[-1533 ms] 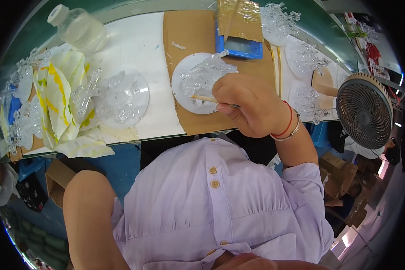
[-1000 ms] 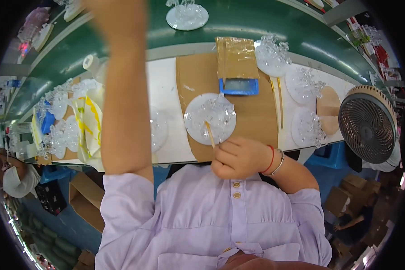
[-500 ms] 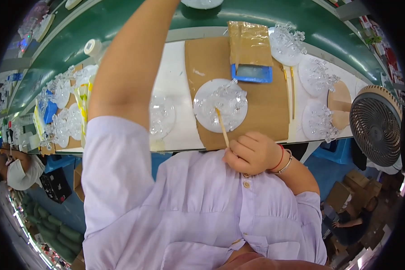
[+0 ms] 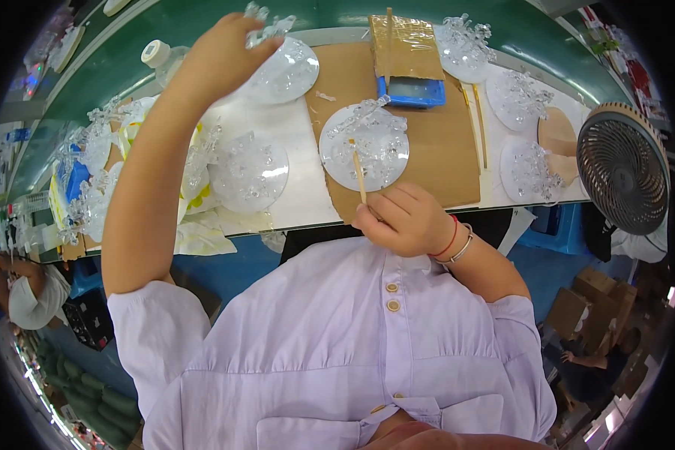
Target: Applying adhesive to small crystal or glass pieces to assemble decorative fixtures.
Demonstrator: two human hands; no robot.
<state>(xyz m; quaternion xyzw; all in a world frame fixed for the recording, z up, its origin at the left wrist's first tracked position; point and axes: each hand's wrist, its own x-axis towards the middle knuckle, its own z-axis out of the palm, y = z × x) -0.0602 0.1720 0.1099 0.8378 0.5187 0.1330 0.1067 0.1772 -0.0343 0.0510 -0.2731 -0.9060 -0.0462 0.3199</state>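
Observation:
My right hand (image 4: 403,219), low at the table's front edge, pinches a thin wooden stick (image 4: 359,174). The stick's upper end lies over a round, clear plate (image 4: 337,161) bearing several small transparent plastic pieces (image 4: 386,142). My left hand (image 4: 232,56) reaches to the far left of the table. Its fingers and thumb close on the edge of another clear round plate (image 4: 296,79), which has knobbly transparent pieces (image 4: 268,30) at its far side. The exact grip is partly hidden. Nearer me lies a third such plate (image 4: 259,184).
Brown cardboard (image 4: 446,172) covers the middle of the table, with a blue tray (image 4: 420,94) under a taped cardboard lid (image 4: 406,49). Two thin sticks (image 4: 481,124) lie right of it. A black fan (image 4: 622,169) stands at the right; a white-capped bottle (image 4: 157,56) is far left.
My left arm has drawn back toward me, bringing the hand into view with a clear plate by it. My right hand still holds the stick over the middle plate. The whole view has shifted slightly.

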